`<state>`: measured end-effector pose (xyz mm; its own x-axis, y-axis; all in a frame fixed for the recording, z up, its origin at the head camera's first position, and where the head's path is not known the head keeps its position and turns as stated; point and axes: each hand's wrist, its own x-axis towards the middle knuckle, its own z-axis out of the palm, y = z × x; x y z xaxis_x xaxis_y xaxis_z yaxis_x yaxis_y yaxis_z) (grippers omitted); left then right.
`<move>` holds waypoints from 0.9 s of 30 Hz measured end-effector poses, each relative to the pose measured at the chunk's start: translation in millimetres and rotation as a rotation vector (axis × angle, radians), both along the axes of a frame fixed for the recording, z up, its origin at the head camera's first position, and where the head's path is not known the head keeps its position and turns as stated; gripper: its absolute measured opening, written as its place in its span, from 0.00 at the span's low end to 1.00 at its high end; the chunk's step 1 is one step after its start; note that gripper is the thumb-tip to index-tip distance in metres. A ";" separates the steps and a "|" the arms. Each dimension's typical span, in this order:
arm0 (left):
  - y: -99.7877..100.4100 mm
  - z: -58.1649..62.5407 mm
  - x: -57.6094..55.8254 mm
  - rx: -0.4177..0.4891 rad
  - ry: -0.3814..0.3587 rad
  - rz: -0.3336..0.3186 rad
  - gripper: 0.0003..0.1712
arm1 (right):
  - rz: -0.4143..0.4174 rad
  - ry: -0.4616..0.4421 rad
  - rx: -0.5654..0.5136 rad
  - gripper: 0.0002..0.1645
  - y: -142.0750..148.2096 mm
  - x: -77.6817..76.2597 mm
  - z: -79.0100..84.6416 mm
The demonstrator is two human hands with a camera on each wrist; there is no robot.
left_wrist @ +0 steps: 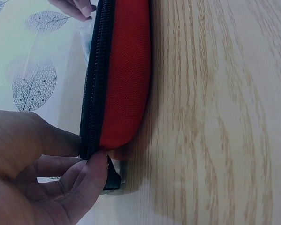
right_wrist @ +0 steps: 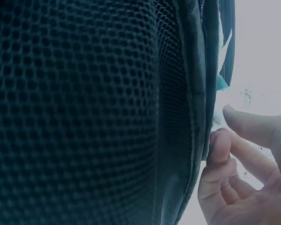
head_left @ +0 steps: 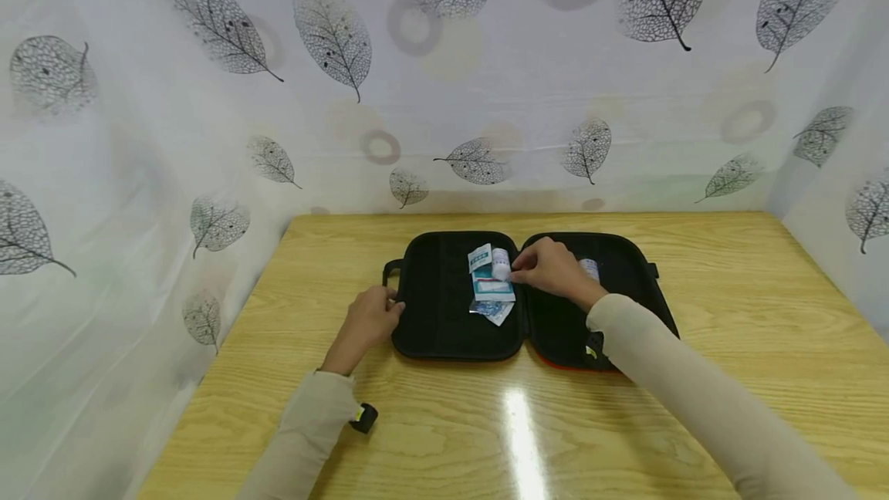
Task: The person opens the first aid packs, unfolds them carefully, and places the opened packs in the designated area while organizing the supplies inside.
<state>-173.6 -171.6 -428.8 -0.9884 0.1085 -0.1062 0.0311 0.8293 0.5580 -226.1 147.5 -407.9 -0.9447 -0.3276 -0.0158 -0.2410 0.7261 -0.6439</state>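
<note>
A zip case (head_left: 454,338), black inside and red outside, lies unfolded on the table. At its left edge, my left hand (head_left: 371,316) pinches the corner; the left wrist view shows the thumb by the zipper and a finger against the red fabric (left_wrist: 126,75). A white bottle (head_left: 501,262) lies on small packets (head_left: 493,293) in the left half. My right hand (head_left: 552,267) reaches over the hinge, fingertips right at the bottle's side. In the right wrist view its thumb and bent fingers stand slightly apart beside the case's rim (right_wrist: 194,103); I cannot tell whether they grip the bottle.
Another white item (head_left: 589,268) lies in the right half, partly behind the right hand. Black mesh (right_wrist: 74,112) fills much of the right wrist view. A carry handle (head_left: 390,270) sticks out on the left. A leaf-patterned curtain (head_left: 444,99) hangs behind the wooden table (head_left: 430,430).
</note>
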 end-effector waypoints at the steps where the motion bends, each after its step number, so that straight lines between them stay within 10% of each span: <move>1: 0.0 -0.1 0.0 0.000 -0.001 0.001 0.20 | -0.002 0.003 0.009 0.12 -0.9 -0.4 -0.5; 27: 0.0 -0.6 -0.1 0.013 -0.018 0.001 0.19 | 0.023 -0.002 0.061 0.09 -16.1 -3.3 -5.0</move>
